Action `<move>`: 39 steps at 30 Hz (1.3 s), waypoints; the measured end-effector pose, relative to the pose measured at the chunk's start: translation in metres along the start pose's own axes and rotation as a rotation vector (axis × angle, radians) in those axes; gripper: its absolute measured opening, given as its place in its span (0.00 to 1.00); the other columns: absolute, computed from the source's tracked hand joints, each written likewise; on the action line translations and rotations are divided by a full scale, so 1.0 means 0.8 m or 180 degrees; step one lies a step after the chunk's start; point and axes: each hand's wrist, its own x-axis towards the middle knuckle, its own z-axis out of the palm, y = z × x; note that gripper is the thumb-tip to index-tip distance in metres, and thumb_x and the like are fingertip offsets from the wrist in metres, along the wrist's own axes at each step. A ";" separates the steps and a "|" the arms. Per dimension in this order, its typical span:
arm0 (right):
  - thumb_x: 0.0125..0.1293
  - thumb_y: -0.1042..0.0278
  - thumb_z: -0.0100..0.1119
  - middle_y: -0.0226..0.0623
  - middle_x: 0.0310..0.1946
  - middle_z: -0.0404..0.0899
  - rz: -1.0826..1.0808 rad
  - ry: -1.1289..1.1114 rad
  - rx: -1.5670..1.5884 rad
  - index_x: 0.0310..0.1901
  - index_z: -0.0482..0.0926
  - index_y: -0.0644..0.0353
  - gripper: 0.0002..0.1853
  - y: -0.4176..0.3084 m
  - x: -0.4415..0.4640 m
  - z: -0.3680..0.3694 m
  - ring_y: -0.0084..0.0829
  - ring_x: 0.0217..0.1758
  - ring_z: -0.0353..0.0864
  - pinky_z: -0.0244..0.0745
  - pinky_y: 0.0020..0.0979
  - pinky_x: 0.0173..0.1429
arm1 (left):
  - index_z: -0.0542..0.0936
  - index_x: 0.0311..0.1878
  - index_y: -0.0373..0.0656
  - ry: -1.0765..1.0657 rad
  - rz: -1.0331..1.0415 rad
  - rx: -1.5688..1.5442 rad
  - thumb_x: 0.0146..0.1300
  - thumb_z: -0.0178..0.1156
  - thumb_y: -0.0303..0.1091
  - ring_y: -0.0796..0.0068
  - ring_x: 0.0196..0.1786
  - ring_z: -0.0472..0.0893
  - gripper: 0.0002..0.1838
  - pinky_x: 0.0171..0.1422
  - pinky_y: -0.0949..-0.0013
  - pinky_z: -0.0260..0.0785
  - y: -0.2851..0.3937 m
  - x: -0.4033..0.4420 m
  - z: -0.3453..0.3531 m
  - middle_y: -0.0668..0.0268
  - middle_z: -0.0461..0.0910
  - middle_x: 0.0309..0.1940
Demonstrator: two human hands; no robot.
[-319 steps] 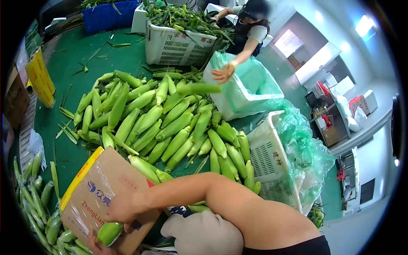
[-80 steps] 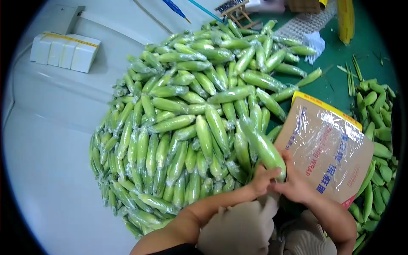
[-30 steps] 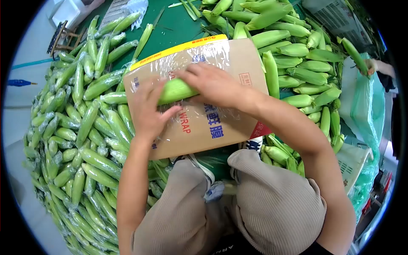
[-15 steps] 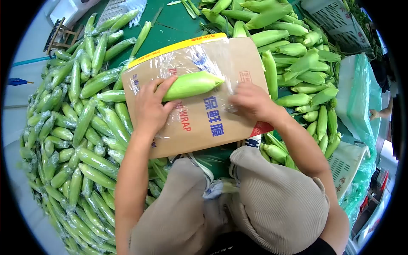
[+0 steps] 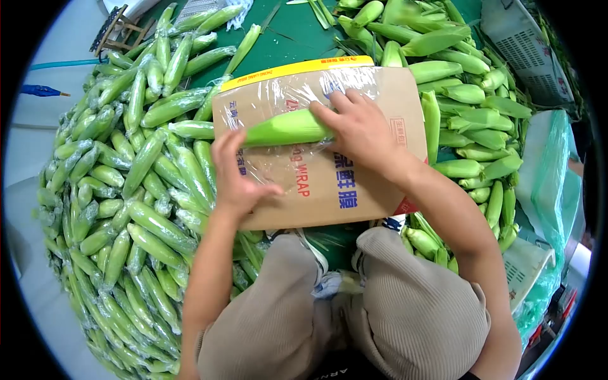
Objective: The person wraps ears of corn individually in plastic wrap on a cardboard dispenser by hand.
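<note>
A green corn ear (image 5: 286, 128) lies crosswise on clear film over a cardboard box (image 5: 278, 212) with a yellow edge. My left hand (image 5: 237, 174) is at the ear's left end, its fingers and thumb apart. My right hand (image 5: 364, 130) touches the right end of the ear, fingers over the film and spread. Film-wrapped corn ears (image 5: 158, 228) are heaped at the left of the box. Unwrapped ears (image 5: 462, 92) lie piled at the right.
A white crate (image 5: 519, 50) stands at the upper right. Below it are a green plastic liner (image 5: 554, 183) and another crate (image 5: 527, 266). A small wooden stand (image 5: 120, 31) and a blue umbrella tip (image 5: 44, 90) are at the upper left.
My right hand has moved from the box's right side onto the ear's right end. The left hand's thumb has moved away from the ear. The view has shifted slightly left.
</note>
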 end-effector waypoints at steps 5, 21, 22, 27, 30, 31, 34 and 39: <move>0.45 0.57 0.82 0.38 0.44 0.76 0.0482 -0.0145 0.0014 0.61 0.77 0.50 0.38 -0.003 -0.031 -0.019 0.44 0.49 0.78 0.79 0.43 0.51 | 0.85 0.57 0.49 -0.0213 -0.0441 0.1281 0.61 0.75 0.45 0.58 0.40 0.80 0.23 0.55 0.60 0.71 -0.020 -0.055 0.004 0.63 0.83 0.35; 0.57 0.33 0.69 0.50 0.58 0.78 -0.0050 -0.0154 -0.0074 0.70 0.72 0.60 0.47 -0.015 -0.007 -0.041 0.50 0.65 0.78 0.73 0.48 0.68 | 0.72 0.76 0.46 -0.0762 0.0394 0.1004 0.74 0.57 0.53 0.49 0.80 0.66 0.33 0.81 0.38 0.56 0.027 0.082 0.034 0.52 0.79 0.69; 0.56 0.35 0.71 0.51 0.62 0.76 -0.0135 -0.0257 -0.0048 0.73 0.70 0.60 0.49 -0.011 0.005 -0.040 0.51 0.67 0.76 0.71 0.48 0.71 | 0.73 0.75 0.45 -0.0626 0.0081 0.1440 0.72 0.60 0.51 0.49 0.76 0.71 0.33 0.80 0.39 0.57 0.026 0.122 0.021 0.52 0.78 0.69; 0.43 0.58 0.85 0.53 0.67 0.73 -0.0127 -0.0266 0.0140 0.70 0.71 0.65 0.51 0.037 0.048 0.019 0.52 0.73 0.71 0.65 0.47 0.79 | 0.79 0.69 0.40 0.0491 -0.0262 -0.0661 0.64 0.68 0.34 0.49 0.70 0.76 0.29 0.79 0.51 0.63 -0.007 0.142 0.035 0.52 0.80 0.66; 0.46 0.56 0.80 0.54 0.48 0.85 0.0764 -0.0620 0.0892 0.47 0.84 0.67 0.29 0.037 0.086 0.029 0.56 0.56 0.84 0.80 0.49 0.60 | 0.64 0.81 0.45 -0.0467 0.0513 0.1577 0.55 0.70 0.34 0.53 0.83 0.61 0.48 0.88 0.44 0.46 0.032 0.107 0.044 0.57 0.62 0.82; 0.44 0.55 0.81 0.56 0.46 0.85 0.0699 -0.0529 0.1049 0.46 0.84 0.68 0.31 0.030 0.076 0.019 0.57 0.52 0.85 0.80 0.51 0.59 | 0.63 0.82 0.46 -0.0704 0.0145 0.2102 0.56 0.71 0.37 0.55 0.85 0.58 0.48 0.88 0.43 0.44 0.060 0.110 0.042 0.60 0.59 0.84; 0.51 0.37 0.78 0.62 0.41 0.85 0.0493 -0.1254 0.1716 0.46 0.86 0.71 0.38 0.008 0.058 -0.019 0.58 0.52 0.85 0.79 0.49 0.61 | 0.70 0.77 0.44 0.0074 0.1271 0.1824 0.56 0.72 0.37 0.52 0.75 0.72 0.43 0.80 0.45 0.59 -0.001 0.087 0.046 0.57 0.72 0.75; 0.65 0.33 0.63 0.45 0.59 0.84 0.0140 -0.1978 0.1434 0.63 0.83 0.54 0.36 0.030 0.085 -0.007 0.52 0.64 0.80 0.74 0.49 0.69 | 0.79 0.61 0.43 -0.1064 0.0218 0.0746 0.43 0.73 0.28 0.43 0.59 0.81 0.35 0.63 0.49 0.73 0.046 0.058 0.030 0.50 0.83 0.55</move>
